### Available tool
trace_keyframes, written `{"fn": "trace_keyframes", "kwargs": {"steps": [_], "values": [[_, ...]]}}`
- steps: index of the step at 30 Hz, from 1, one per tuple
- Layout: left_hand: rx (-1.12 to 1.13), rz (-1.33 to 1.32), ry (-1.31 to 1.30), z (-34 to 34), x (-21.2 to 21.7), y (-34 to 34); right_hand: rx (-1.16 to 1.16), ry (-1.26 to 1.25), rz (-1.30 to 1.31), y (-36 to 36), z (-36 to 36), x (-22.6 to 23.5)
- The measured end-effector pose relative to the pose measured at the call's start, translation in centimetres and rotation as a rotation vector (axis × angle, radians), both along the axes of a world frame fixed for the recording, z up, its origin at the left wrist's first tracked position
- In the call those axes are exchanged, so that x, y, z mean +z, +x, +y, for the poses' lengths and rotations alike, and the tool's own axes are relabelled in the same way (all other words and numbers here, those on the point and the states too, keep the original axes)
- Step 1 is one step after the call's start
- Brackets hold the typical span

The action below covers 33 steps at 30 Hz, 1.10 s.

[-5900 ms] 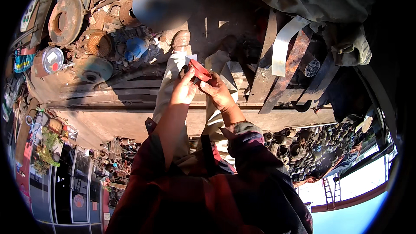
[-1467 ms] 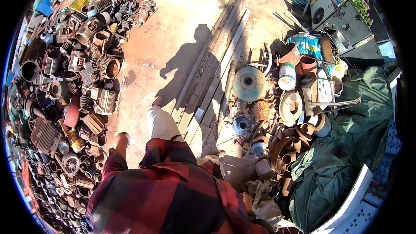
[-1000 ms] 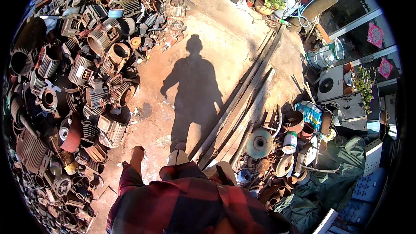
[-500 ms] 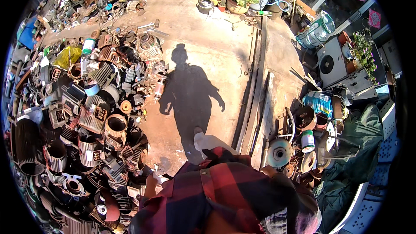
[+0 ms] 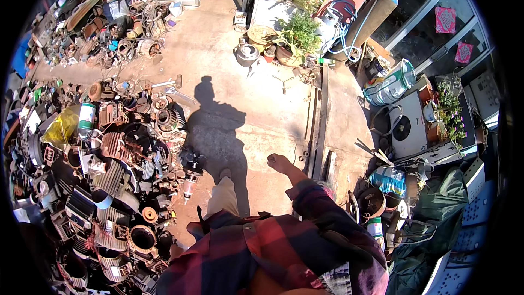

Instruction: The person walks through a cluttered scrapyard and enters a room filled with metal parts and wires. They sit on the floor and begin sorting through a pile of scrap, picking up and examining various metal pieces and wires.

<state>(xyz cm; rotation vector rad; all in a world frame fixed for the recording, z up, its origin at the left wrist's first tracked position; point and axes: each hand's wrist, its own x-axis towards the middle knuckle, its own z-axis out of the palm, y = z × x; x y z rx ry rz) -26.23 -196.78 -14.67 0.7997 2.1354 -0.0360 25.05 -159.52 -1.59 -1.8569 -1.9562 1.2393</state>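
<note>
My right hand point(image 5: 280, 163) hangs out in front of the plaid shirt point(image 5: 234, 251), above the bare concrete ground. Its fingers are curled into a loose fist, and nothing shows in them. Only a small part of my left hand point(image 5: 176, 251) appears, low beside the shirt and close to the heap of motor parts; its fingers cannot be made out. Nearest to that hand are a ring-shaped motor housing point(image 5: 142, 239) and an orange round part point(image 5: 149, 214). One light trouser leg point(image 5: 223, 196) is stepped forward along the heap.
Rusty ribbed motor casings point(image 5: 115, 147) pile up along the left, with a hammer point(image 5: 169, 83) at the edge. Metal rails point(image 5: 317, 125) run along the ground at the right. Ahead are a metal pot point(image 5: 247, 54), potted plants point(image 5: 300, 35) and a tall gas cylinder point(image 5: 374, 13).
I have moved forward, so the pots and cylinder are nearer and the view reaches farther ahead. My right hand has swung out in front; my left hand has dropped back beside the shirt.
</note>
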Motion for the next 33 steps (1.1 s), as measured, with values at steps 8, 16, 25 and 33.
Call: {"fn": "trace_keyframes", "kwargs": {"steps": [8, 16, 25, 33], "values": [[-0.185, -0.062, 0.144, 40.1, -4.5, -5.5, -0.729, -0.720, 0.165, 15.9, -3.2, -4.2], [-0.248, -0.223, 0.435, 77.7, -1.3, -5.9, -1.117, -0.804, 0.228, 11.7, 13.6, -0.8], [-0.475, 0.100, 0.289, 86.7, 7.6, -9.0, -0.622, -0.424, 0.292, 4.6, 66.6, -0.8], [-0.644, 0.282, 0.147, 94.2, 4.3, -11.8, -0.418, -0.287, 0.464, -6.4, 105.8, 1.8]]}}
